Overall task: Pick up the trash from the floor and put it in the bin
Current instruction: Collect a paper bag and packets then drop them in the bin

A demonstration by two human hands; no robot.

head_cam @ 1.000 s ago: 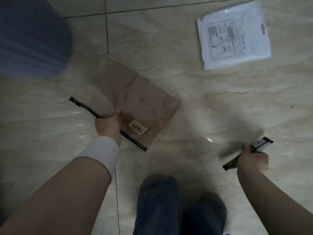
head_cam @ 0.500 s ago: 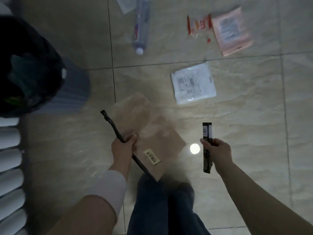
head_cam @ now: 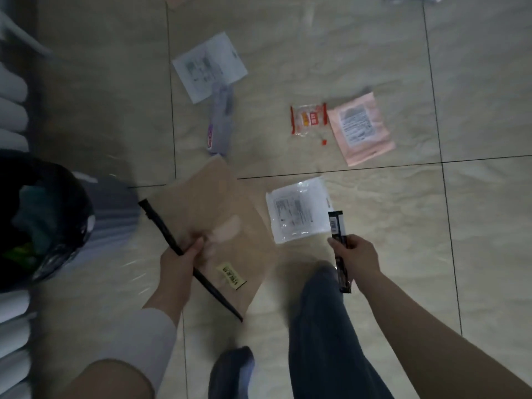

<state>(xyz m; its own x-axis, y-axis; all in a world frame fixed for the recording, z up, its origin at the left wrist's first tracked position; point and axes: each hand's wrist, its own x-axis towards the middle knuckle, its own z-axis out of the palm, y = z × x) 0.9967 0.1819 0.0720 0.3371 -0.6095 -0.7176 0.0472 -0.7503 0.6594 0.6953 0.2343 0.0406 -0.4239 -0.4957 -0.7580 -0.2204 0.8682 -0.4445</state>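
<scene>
Carry both loads over the black-lined bin (head_cam: 115,214) at the left, releasing first the brown paper bag (head_cam: 213,220) gripped at its black strip by the left hand (head_cam: 178,263), then the slim black sachet (head_cam: 337,234) pinched in the right hand (head_cam: 357,254).

The bin (head_cam: 57,203) stands left of the paper bag (head_cam: 213,214), with a bottle (head_cam: 220,119) and a sachet (head_cam: 361,129) on the floor (head_cam: 403,240) beyond.
</scene>
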